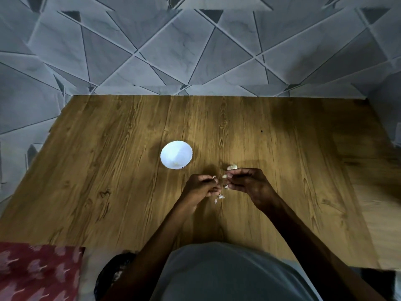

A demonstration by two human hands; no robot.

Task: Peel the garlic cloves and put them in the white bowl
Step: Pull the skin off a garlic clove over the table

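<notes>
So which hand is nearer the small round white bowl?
Left. The left hand is just right of the white bowl, toward the person; the right hand lies farther right, past the left.

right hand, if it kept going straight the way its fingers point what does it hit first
Probably the left hand, at its fingers, just past the garlic bit the right hand pinches; both hands seem level, though depth is unclear.

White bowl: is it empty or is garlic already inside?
Cannot tell for sure: the white bowl shows one faint yellowish spot near its front wall, too small to call a clove.
</notes>
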